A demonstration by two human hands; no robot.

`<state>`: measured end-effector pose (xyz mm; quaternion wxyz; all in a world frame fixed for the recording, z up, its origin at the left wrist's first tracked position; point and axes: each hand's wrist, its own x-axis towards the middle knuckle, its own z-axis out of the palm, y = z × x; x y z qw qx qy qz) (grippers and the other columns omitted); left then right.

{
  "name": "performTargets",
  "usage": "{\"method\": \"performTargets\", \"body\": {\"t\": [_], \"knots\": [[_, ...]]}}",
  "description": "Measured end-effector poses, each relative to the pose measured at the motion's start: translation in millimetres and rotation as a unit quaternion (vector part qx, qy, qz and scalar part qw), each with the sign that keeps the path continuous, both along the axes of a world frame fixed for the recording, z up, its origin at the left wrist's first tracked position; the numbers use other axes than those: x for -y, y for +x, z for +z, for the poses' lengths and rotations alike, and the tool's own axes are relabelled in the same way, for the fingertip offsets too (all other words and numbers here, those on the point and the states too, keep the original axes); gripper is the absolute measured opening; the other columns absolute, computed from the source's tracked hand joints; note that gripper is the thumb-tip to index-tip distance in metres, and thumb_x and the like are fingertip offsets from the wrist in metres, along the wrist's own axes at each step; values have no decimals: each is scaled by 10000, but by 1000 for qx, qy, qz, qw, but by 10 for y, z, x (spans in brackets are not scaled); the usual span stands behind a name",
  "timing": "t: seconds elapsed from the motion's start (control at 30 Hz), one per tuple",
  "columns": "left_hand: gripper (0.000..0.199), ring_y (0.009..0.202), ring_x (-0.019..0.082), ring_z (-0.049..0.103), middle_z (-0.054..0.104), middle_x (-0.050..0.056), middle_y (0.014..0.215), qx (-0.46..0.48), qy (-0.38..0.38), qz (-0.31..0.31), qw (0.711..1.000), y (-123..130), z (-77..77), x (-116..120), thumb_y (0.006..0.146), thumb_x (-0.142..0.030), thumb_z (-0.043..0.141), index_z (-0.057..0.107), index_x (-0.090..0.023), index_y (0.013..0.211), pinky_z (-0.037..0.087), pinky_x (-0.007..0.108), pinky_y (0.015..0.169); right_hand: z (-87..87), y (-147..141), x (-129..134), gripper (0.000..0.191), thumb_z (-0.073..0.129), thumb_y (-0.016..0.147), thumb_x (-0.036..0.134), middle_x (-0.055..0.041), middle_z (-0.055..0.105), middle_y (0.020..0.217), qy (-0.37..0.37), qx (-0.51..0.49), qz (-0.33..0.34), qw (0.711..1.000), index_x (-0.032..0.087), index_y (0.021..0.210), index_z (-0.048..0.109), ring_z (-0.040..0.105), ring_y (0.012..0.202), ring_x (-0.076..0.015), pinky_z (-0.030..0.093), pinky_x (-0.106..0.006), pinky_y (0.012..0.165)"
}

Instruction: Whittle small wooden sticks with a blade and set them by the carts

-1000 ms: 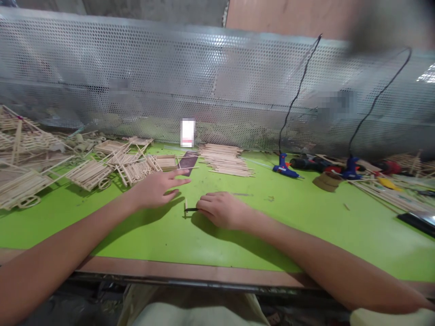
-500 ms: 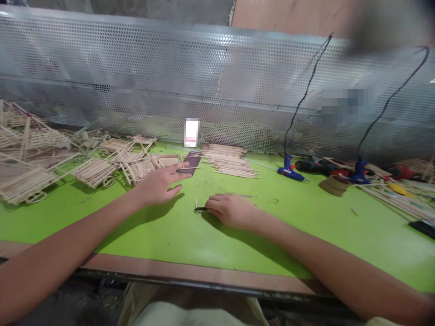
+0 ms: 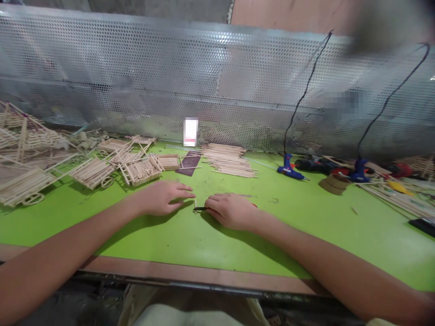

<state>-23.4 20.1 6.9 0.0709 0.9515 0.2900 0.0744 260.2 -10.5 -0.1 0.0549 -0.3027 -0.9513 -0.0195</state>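
Observation:
My right hand (image 3: 227,211) is closed round a dark, narrow tool (image 3: 200,208) that rests low over the green tabletop (image 3: 190,244); a bit of red shows at its far end. Under the tool's tip lies a short thin wooden stick (image 3: 195,203). My left hand (image 3: 166,197) is just left of that stick, fingers apart and pointing at it, with nothing visible in them. Beyond my hands lie a dark flat sheet (image 3: 189,164) and a pile of thin wooden sticks (image 3: 229,160).
Small wooden stick-built carts (image 3: 141,171) crowd the left side. At the right are a blue glue gun (image 3: 288,167), a second one (image 3: 360,172), a brown round piece (image 3: 334,182) and long sticks (image 3: 397,198). A perforated metal screen (image 3: 163,68) stands behind.
My left hand has moved from the dark sheet toward me, down to beside the short stick. My right hand stays in place with the tool.

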Motion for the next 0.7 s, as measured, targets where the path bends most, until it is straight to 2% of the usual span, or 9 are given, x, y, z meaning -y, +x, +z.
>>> {"method": "performTargets", "body": {"t": [0.2, 0.4, 0.57, 0.7], "knots": [[465, 1441, 238, 503, 522, 1, 1577, 8, -66, -69, 995, 82, -46, 88, 1083, -393, 471, 515, -320, 1540, 364, 406, 1222, -6, 3, 0, 208, 473, 1076, 254, -56, 698, 908, -3, -6, 4, 1000, 172, 1007, 651, 595, 747, -168, 345, -304, 670], [436, 1469, 205, 478, 524, -2, 1573, 7, -133, -56, 989, 74, -72, 49, 1060, -266, 473, 591, -283, 1480, 344, 357, 1243, -42, -35, -20, 221, 471, 1080, 262, -50, 686, 886, 13, -4, 13, 1000, 177, 984, 651, 585, 738, -161, 344, -299, 669], [397, 1453, 211, 502, 548, -14, 1549, 3, -138, -33, 990, 39, -24, 39, 1037, -268, 515, 659, -305, 1405, 377, 348, 1216, -67, -90, -31, 224, 467, 1077, 249, -51, 683, 882, 28, 1, 19, 999, 177, 974, 652, 580, 730, -155, 345, -296, 664], [373, 1347, 208, 605, 618, -13, 1483, 16, -103, -33, 994, 49, -7, 53, 1029, -292, 537, 682, -317, 1372, 450, 344, 1147, -54, -94, -26, 230, 463, 1080, 255, -49, 691, 886, 28, 2, 16, 999, 178, 986, 659, 585, 722, -157, 339, -300, 646]]}}
